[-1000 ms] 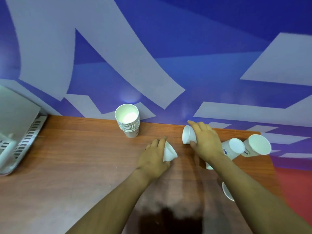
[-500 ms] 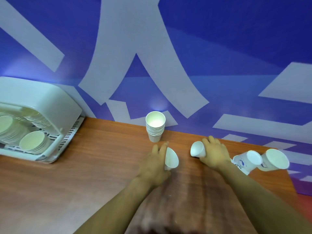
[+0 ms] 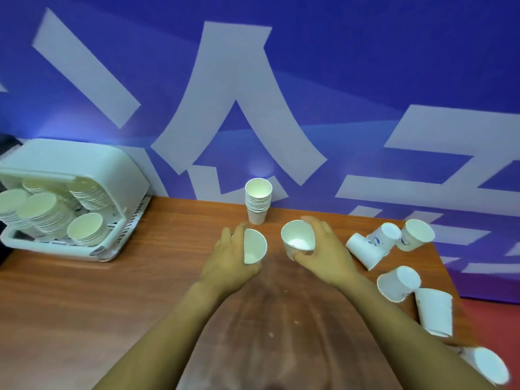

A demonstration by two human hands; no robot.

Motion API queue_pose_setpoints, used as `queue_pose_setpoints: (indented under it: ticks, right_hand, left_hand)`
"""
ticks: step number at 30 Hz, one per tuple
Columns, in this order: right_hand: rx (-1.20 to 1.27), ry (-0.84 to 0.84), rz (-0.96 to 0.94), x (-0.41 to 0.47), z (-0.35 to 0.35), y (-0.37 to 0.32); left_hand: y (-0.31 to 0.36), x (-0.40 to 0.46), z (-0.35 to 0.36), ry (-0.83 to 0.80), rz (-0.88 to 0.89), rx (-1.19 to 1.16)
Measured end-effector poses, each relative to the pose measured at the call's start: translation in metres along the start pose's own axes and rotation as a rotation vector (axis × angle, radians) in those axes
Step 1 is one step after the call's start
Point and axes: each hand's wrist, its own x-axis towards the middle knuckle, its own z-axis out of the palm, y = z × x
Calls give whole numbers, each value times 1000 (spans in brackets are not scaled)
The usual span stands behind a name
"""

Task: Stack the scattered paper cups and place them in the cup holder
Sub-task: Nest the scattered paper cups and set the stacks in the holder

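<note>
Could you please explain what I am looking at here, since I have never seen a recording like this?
There is no machine: a camera worn on a person's head looks down at their bare hands over a brown wooden table. The left hand grips one white paper cup, the right hand another white paper cup. Behind them stands an upright stack of white paper cups. Loose white cups lie tipped over at the right. At the left sits a white plastic cup holder, already holding stacks.
</note>
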Motion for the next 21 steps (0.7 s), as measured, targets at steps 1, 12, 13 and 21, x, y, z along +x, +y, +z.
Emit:
queue_pose_setpoints:
  ticks: [1,12,13,21]
  right_hand:
    - [-1,-7,-2,-5,2,-7]
    - [-44,21,69,-44,64,-99]
    - [-41,21,79,-45,74,-114]
    - [-76,-23,76,-47,164,-231]
  left_hand:
    - [-5,-7,-4,-4,-11,-11]
    - [-83,-46,-78,-13,50,-10]
    - [-98,-49,-90,-22,50,-22]
    - [-221,-71,-164,-108,76,-37]
